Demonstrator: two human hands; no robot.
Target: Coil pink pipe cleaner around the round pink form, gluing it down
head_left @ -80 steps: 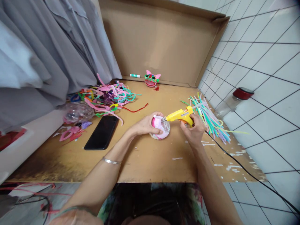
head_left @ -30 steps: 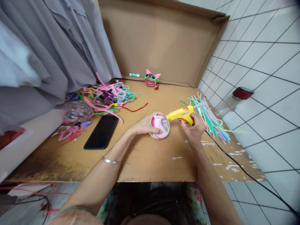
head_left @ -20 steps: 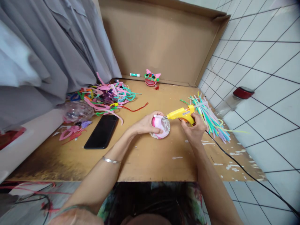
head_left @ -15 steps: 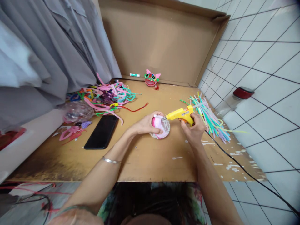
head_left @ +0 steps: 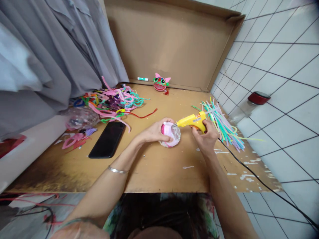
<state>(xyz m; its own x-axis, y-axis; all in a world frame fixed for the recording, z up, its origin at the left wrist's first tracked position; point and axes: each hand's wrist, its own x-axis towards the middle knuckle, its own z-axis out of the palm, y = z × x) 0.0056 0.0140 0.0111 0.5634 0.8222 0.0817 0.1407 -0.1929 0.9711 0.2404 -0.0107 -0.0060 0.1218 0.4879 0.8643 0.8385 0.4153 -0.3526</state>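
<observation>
My left hand (head_left: 159,130) grips a small round craft piece (head_left: 169,135), a clear plastic shell partly wrapped in pink and pale-pink pipe cleaner. It is held just above or on the tabletop; I cannot tell which. In my right hand (head_left: 207,134) is a yellow hot glue gun (head_left: 191,120), its metal nozzle at the upper edge of the piece, touching or almost touching it. A translucent glue stick sticks out of the gun's back, and a black cord (head_left: 251,171) runs off to the lower right. Any fresh glue is too small to make out.
Tangled pipe cleaners (head_left: 117,99) lie at the left, beside clear plastic (head_left: 82,118) and a black phone (head_left: 107,140). A finished-looking animal head (head_left: 160,83) and a glue tube (head_left: 143,79) sit by the cardboard wall (head_left: 169,43). Straight pipe cleaners (head_left: 225,127) and a jar (head_left: 245,106) stand right.
Almost nothing differs. Both hands keep their places, with the nozzle still at the upper edge of the craft piece; the view has shifted very slightly.
</observation>
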